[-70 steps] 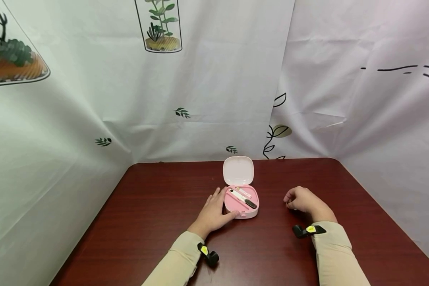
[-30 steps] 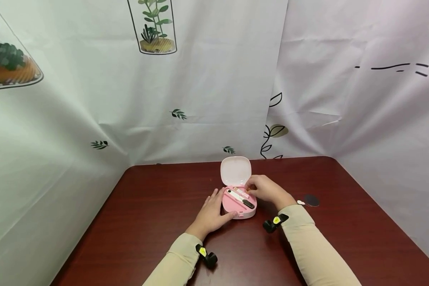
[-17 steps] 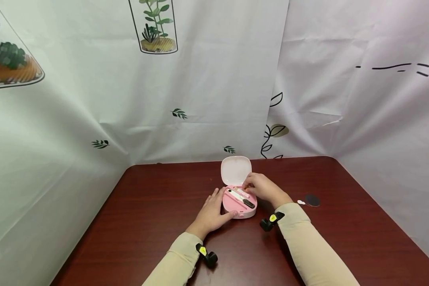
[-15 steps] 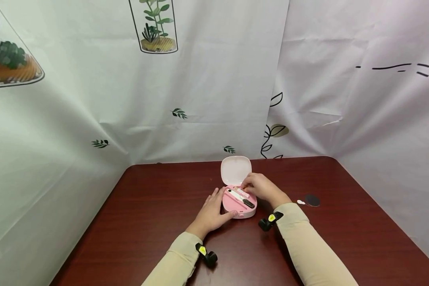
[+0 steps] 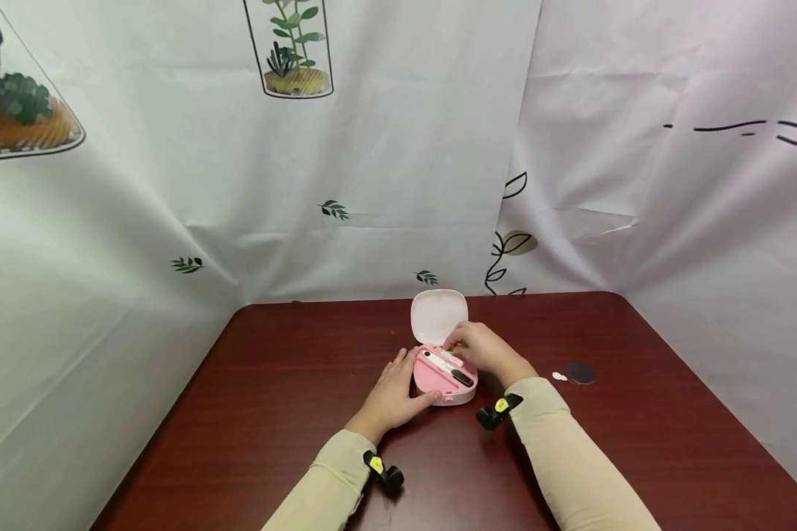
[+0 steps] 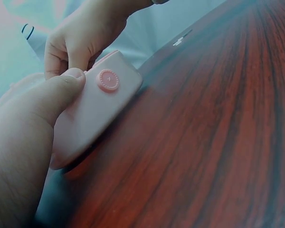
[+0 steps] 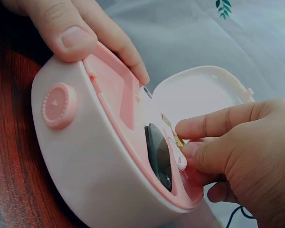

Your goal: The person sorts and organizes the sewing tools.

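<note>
A rounded white case with a pink inner tray stands on the table, its lid raised. My left hand holds the case at its left side, thumb over the front rim above a round pink button. Inside lies a slim white tool with a dark end. Over the tray's back right part, my right hand pinches a small gold-coloured metal piece between thumb and forefinger. Beside it is a small white piece with a pink mark. Its fingers partly hide the gold piece.
On the brown table, right of the right forearm, lie a dark flat disc and a small white piece. A white printed curtain hangs behind and at the sides.
My right hand has moved left from the table into the case, exposing the dark disc and white piece. Lately it has shifted slightly left. The left hand has stayed on the case.
</note>
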`<state>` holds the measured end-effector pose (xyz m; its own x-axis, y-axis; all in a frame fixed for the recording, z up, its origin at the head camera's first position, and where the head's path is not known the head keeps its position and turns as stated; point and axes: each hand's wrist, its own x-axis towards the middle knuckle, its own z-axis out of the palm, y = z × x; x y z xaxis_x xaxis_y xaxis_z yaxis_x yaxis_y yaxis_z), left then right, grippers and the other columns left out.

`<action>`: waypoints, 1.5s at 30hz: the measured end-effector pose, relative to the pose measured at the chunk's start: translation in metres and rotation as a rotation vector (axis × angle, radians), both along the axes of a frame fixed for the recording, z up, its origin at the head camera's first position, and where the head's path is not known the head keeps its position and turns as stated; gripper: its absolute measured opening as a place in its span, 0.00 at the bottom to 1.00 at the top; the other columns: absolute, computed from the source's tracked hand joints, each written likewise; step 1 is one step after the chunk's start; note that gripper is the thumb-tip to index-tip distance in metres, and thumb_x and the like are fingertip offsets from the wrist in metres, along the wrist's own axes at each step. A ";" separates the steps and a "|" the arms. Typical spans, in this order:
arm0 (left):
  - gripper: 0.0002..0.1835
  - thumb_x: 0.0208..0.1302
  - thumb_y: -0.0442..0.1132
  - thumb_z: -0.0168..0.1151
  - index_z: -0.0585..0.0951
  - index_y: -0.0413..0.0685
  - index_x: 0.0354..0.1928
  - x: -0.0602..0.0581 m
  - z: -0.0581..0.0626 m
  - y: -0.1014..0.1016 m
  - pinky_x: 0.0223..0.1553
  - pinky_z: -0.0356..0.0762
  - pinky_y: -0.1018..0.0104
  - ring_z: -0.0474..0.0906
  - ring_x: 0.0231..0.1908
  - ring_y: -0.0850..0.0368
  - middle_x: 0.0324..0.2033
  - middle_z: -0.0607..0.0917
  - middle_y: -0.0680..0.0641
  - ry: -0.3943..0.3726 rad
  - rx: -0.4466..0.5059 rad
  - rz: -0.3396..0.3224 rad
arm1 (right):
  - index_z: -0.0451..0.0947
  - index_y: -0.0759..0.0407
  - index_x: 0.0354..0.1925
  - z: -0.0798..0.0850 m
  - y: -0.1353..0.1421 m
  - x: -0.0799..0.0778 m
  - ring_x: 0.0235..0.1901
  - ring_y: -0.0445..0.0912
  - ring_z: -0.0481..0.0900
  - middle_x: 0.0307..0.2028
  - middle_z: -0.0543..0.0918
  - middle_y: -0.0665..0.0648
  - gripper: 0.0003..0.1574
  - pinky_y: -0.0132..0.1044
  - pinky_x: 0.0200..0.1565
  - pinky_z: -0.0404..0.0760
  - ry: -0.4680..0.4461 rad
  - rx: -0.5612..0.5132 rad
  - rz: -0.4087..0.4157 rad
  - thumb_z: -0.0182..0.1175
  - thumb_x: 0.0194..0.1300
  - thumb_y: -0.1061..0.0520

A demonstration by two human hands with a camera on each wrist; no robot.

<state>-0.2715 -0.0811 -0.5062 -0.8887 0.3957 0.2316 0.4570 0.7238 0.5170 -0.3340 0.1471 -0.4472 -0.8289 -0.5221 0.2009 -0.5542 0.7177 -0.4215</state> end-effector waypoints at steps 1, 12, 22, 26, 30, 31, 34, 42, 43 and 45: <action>0.52 0.63 0.70 0.58 0.57 0.46 0.79 0.000 0.000 0.000 0.75 0.51 0.44 0.50 0.78 0.44 0.75 0.63 0.42 0.000 -0.001 0.000 | 0.89 0.54 0.37 0.000 0.000 0.000 0.39 0.44 0.80 0.37 0.84 0.50 0.12 0.43 0.46 0.82 -0.001 0.001 -0.003 0.66 0.62 0.69; 0.53 0.62 0.71 0.58 0.56 0.47 0.79 -0.003 -0.003 0.000 0.74 0.51 0.43 0.50 0.78 0.44 0.75 0.63 0.43 -0.007 -0.012 0.002 | 0.88 0.55 0.37 -0.005 0.024 0.008 0.38 0.45 0.80 0.40 0.82 0.52 0.08 0.41 0.41 0.82 0.189 -0.139 0.042 0.69 0.61 0.67; 0.53 0.61 0.70 0.60 0.57 0.46 0.78 -0.002 -0.001 0.000 0.75 0.51 0.43 0.50 0.77 0.43 0.75 0.64 0.42 0.005 -0.009 0.010 | 0.88 0.59 0.40 -0.002 0.098 0.026 0.36 0.44 0.81 0.36 0.84 0.48 0.08 0.44 0.40 0.81 0.239 -0.067 0.010 0.69 0.60 0.66; 0.53 0.61 0.70 0.60 0.58 0.45 0.78 -0.002 -0.001 0.000 0.74 0.51 0.42 0.51 0.77 0.43 0.75 0.64 0.42 0.004 -0.004 0.007 | 0.87 0.58 0.38 -0.001 0.124 0.037 0.36 0.44 0.81 0.35 0.84 0.47 0.08 0.44 0.40 0.81 0.183 0.021 0.015 0.69 0.60 0.66; 0.53 0.61 0.70 0.60 0.58 0.46 0.78 -0.002 0.000 0.001 0.74 0.52 0.42 0.51 0.77 0.43 0.75 0.64 0.43 0.002 -0.011 0.011 | 0.86 0.56 0.35 -0.002 0.140 0.045 0.35 0.42 0.80 0.35 0.84 0.47 0.05 0.40 0.37 0.81 0.074 0.115 0.019 0.69 0.60 0.65; 0.53 0.61 0.70 0.60 0.58 0.46 0.78 -0.002 -0.001 0.001 0.74 0.52 0.42 0.51 0.77 0.43 0.75 0.64 0.43 0.002 -0.014 0.012 | 0.86 0.55 0.34 -0.004 0.142 0.046 0.34 0.42 0.79 0.34 0.83 0.46 0.05 0.40 0.36 0.80 0.053 0.138 0.018 0.69 0.60 0.64; 0.53 0.61 0.70 0.60 0.58 0.46 0.79 -0.002 -0.001 0.001 0.74 0.52 0.42 0.51 0.77 0.43 0.75 0.64 0.44 0.000 -0.017 0.013 | 0.85 0.54 0.31 -0.008 0.146 0.048 0.31 0.39 0.77 0.31 0.82 0.44 0.06 0.38 0.34 0.79 0.019 0.197 0.014 0.71 0.58 0.64; 0.53 0.61 0.70 0.60 0.57 0.45 0.79 -0.002 -0.002 0.001 0.74 0.52 0.41 0.51 0.77 0.43 0.75 0.64 0.42 -0.003 -0.009 0.012 | 0.81 0.50 0.26 -0.015 0.146 0.050 0.26 0.36 0.72 0.26 0.79 0.42 0.12 0.35 0.29 0.75 0.035 0.270 0.002 0.71 0.57 0.66; 0.53 0.61 0.70 0.60 0.57 0.45 0.78 -0.002 -0.002 0.001 0.74 0.52 0.41 0.51 0.77 0.43 0.75 0.64 0.42 -0.002 -0.009 0.013 | 0.81 0.50 0.26 -0.015 0.146 0.050 0.26 0.37 0.72 0.26 0.79 0.42 0.12 0.35 0.29 0.75 0.037 0.275 0.000 0.71 0.57 0.66; 0.53 0.61 0.70 0.60 0.58 0.43 0.78 -0.003 -0.003 0.001 0.73 0.53 0.40 0.52 0.77 0.42 0.75 0.65 0.42 0.003 -0.004 0.013 | 0.81 0.51 0.27 -0.014 0.144 0.050 0.26 0.37 0.72 0.26 0.79 0.43 0.12 0.35 0.29 0.75 0.033 0.290 -0.002 0.70 0.57 0.67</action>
